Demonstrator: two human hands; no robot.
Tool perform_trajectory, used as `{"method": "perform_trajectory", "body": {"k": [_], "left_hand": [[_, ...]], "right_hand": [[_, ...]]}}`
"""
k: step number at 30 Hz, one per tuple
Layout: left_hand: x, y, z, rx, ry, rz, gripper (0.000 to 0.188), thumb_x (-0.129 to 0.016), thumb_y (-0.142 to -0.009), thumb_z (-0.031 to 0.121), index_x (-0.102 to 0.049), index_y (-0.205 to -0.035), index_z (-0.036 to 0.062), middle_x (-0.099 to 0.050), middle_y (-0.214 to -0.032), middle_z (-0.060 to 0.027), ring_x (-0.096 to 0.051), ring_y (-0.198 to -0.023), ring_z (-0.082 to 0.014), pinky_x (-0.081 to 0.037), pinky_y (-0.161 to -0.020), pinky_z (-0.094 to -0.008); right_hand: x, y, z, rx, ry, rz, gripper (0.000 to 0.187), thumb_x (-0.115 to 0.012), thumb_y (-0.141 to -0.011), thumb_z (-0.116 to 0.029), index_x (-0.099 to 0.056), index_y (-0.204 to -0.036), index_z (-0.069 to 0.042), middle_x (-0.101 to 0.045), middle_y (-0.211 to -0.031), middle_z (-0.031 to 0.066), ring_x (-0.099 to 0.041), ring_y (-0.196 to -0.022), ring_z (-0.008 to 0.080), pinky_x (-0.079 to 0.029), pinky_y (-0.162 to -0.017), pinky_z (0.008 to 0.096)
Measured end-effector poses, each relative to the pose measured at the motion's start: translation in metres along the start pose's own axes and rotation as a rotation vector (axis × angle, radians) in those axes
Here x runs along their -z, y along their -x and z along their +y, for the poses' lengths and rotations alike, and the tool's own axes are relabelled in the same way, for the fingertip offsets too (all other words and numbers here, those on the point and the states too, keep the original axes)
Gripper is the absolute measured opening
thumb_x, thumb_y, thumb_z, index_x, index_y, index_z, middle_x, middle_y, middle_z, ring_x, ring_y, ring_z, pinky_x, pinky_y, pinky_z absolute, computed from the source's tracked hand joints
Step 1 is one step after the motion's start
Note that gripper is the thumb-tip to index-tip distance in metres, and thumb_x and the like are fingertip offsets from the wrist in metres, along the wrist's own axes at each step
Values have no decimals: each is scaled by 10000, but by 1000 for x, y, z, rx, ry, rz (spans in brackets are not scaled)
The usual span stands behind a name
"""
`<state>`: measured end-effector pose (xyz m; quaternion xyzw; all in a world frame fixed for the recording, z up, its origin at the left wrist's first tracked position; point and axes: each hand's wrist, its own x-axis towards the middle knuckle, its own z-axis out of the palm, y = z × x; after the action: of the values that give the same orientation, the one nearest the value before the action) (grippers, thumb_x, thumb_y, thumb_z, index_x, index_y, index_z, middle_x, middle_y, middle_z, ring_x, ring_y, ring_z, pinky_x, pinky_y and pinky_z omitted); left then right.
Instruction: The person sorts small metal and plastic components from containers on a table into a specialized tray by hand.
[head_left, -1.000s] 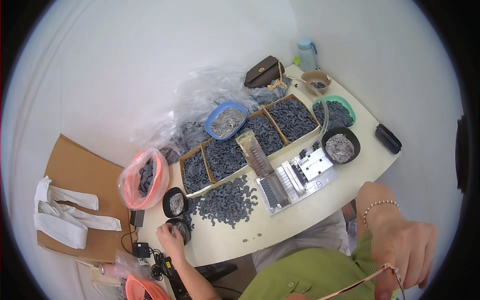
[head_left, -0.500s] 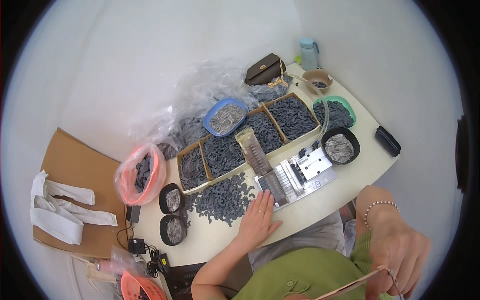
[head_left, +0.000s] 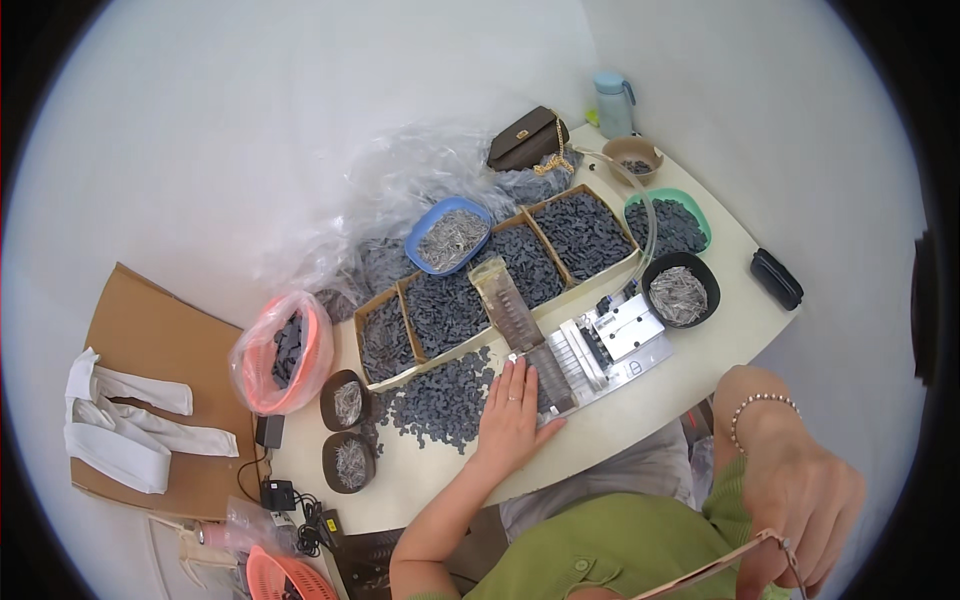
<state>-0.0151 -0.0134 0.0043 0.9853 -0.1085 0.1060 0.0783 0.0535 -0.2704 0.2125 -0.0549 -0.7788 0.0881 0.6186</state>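
Partly hidden — metal fixture (head_left: 592, 358) behind flat left hand (head_left: 508, 428) — right hand (head_left: 805, 495) grip unclear

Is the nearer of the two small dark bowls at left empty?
Not empty: the nearer bowl holds silver pins, heaped inside, dark wall showing around them.

No lettering or number is clear enough to read. A dark mark (head_left: 631, 367) stands on the near edge of the fixture's metal plate (head_left: 655, 355), right of centre on the table (head_left: 425, 490). At the near left, a yellow label (head_left: 332, 523) sits on a black adapter (head_left: 325, 517), its print too small to tell.
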Motion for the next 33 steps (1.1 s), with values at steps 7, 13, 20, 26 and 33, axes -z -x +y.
{"method": "perform_trajectory", "body": {"k": [7,13,20,26,33], "left_hand": [[-1,-3,-3,33,26,-15,819,-646,-812,473,-385,-1344,-93,-334,-1428,-298,-302,-1353,-432,-274,-1090,-511],[-1,4,5,-10,-51,-8,868,-649,-794,516,-383,-1336,-108,-344,-1427,-289,-319,-1347,-423,-290,-1086,-495],[1,14,15,-14,-74,-24,891,-630,-792,561,-395,-1333,-106,-384,-1404,-281,-360,-1330,-398,-304,-1079,-488],[-8,6,5,4,-38,63,857,-630,-800,551,-398,-1355,-59,-350,-1431,-268,-316,-1358,-399,-285,-1091,-479],[67,47,-58,379,-87,340,632,-754,-701,228,-523,-1253,25,-445,-1324,-251,-440,-1202,-426,-342,-1009,-529]], "right_hand": [[1,-3,4,41,78,-17,355,-517,-908,-103,-490,-555,-120,-477,-599,8,-520,-558,142,-513,-722,293],[-1,-5,2,23,32,-16,384,-518,-915,-133,-446,-538,-136,-430,-570,-6,-460,-509,119,-496,-673,276],[24,42,-15,-229,-77,-127,283,-629,-876,-198,-621,-640,-42,-616,-702,18,-538,-549,164,-487,-793,383],[78,119,-18,-1233,1000,319,154,-745,-665,-108,-668,-783,-45,-609,-727,71,-589,-677,225,-457,-695,376],[89,189,-5,-1635,1590,68,199,-750,-671,-90,-665,-848,-59,-610,-845,109,-593,-826,316,-476,-732,405]]}}
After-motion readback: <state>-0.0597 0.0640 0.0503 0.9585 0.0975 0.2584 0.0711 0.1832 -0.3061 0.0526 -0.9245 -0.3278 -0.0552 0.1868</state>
